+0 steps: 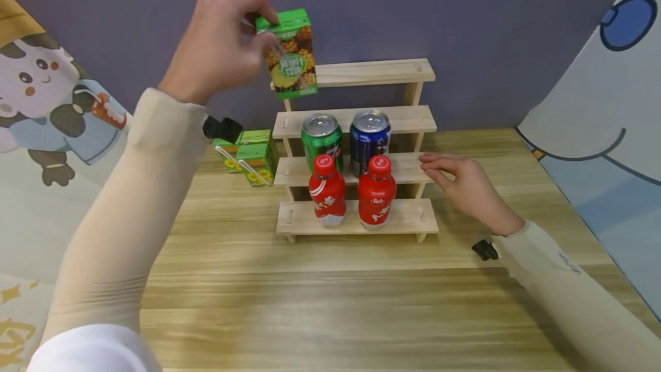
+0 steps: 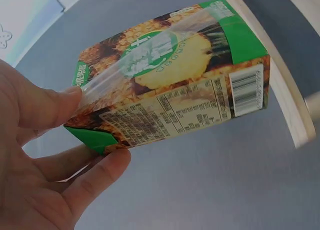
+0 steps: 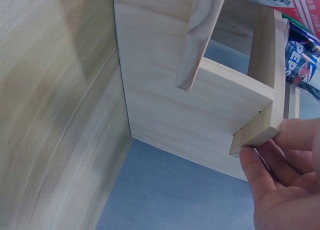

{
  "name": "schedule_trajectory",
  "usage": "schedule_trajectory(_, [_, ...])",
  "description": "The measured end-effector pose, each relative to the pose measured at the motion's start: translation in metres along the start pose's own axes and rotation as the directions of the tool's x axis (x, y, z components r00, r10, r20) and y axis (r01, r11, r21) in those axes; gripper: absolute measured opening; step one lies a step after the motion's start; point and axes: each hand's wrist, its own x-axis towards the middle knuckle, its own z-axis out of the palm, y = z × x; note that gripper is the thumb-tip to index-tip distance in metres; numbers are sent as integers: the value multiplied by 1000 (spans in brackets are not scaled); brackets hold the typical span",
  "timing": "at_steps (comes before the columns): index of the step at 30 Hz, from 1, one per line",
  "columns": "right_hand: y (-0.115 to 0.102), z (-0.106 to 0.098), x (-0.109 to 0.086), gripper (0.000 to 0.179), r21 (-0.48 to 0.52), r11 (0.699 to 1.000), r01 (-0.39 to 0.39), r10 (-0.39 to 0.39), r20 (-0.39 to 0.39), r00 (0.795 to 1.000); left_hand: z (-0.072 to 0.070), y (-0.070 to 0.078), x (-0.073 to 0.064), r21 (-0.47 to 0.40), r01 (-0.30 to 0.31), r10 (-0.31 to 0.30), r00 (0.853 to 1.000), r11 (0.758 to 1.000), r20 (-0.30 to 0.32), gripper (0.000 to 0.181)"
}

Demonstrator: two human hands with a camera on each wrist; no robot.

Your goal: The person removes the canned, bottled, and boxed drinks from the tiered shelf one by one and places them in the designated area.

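My left hand (image 1: 222, 39) pinches a green pineapple juice box (image 1: 290, 65) by its top end. The box is upright, in front of the top left of a tiered wooden rack (image 1: 374, 72); the left wrist view shows the printed side and barcode of the box (image 2: 172, 110). At the rack's right side, my right hand (image 1: 459, 185) pinches the end of the second board from the bottom, as the right wrist view shows on the board end (image 3: 255, 132). A green can (image 1: 321, 139) and a blue Pepsi can (image 1: 369, 139) stand on that board. Two red bottles (image 1: 328, 191) stand on the lowest board.
Several green and yellow cartons (image 1: 255, 159) with straws stand on the wooden table (image 1: 330, 309), left of the rack. A grey-blue wall (image 1: 475, 45) rises behind the rack. Cartoon-printed panels (image 1: 62, 96) flank both sides.
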Motion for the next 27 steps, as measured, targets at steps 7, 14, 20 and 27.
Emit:
schedule_trajectory(7, [2,-3,-4,16,-8,1000,-1,1,-11,1000,-21,-30,-32,36,45,-45,999,998,-21,22])
schedule_trajectory(14, [2,-5,-5,16,0,1000,10,-10,-15,1000,-24,-79,-78,41,140,-142,989,989,51,16])
schedule_trajectory(20, [2,-8,-3,16,-12,1000,11,-11,-9,1000,-7,-127,-111,7,233,-231,957,972,177,15])
schedule_trajectory(27, [0,-10,-2,16,-2,1000,-19,19,9,1000,30,-171,-142,-22,258,-247,943,966,225,15])
